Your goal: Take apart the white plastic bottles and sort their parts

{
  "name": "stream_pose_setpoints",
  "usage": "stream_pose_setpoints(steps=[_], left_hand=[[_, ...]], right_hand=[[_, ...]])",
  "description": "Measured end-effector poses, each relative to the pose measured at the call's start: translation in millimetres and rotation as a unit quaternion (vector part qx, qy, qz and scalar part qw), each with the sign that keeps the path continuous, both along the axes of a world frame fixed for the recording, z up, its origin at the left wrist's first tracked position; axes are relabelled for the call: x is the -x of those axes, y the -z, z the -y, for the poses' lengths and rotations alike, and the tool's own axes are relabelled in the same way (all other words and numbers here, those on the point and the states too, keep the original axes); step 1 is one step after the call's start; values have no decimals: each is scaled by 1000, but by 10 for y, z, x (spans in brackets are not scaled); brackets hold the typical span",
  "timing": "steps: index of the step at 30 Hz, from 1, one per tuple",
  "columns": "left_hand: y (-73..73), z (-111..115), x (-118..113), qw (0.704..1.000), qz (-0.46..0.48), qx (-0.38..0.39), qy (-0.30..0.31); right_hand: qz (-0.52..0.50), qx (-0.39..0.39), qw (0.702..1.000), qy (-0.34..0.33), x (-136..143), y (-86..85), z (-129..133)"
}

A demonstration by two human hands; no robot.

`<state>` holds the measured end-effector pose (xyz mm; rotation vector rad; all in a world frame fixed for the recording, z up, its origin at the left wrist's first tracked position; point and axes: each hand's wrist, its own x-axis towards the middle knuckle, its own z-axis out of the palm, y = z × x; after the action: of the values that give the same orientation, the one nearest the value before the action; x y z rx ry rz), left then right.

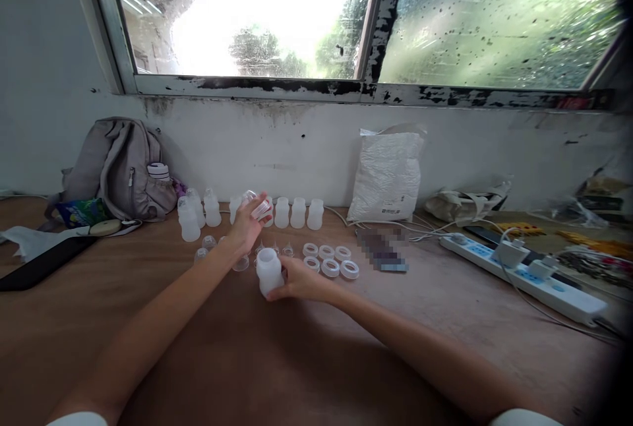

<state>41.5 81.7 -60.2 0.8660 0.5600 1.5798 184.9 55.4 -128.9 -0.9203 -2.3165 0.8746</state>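
Note:
My left hand (248, 223) holds a small clear and white piece (261, 208) between its fingers, in front of the row of bottles at the wall. My right hand (291, 281) is wrapped round the right side and base of a translucent white bottle (268, 270), whose open mouth faces up, slightly tilted. Just right of it lie several white rings (330, 268) in two rows. Clear teats (287, 250) stand behind the held bottle, partly hidden by my hands. Clear domed caps (208, 242) sit near my left forearm.
Open bottles (298, 213) line the wall, with capped bottles (188, 219) at the left. A grey backpack (119, 169) and a black flat object (49, 263) are further left. A white bag (387, 175), a blurred object (383, 251) and a power strip (524, 277) with cables stand right.

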Motion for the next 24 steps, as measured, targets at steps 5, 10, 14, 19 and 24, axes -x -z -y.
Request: stream_pose_setpoints(steps=[5, 10, 14, 19, 24], left_hand=[[33, -27, 62, 990, -134, -30, 27], [-45, 19, 139, 948, -300, -102, -44], [-193, 75, 259, 929, -334, -134, -93], [-316, 51, 446, 941, -266, -134, -161], [-403, 47, 571, 930, -260, -153, -207]], right_hand=[[10, 19, 1000, -16, 19, 116, -2], [9, 24, 1000, -4, 8, 96, 8], [-28, 32, 999, -18, 12, 46, 57], [-86, 20, 996, 6, 12, -82, -3], [-195, -63, 961, 186, -346, -293, -418]])
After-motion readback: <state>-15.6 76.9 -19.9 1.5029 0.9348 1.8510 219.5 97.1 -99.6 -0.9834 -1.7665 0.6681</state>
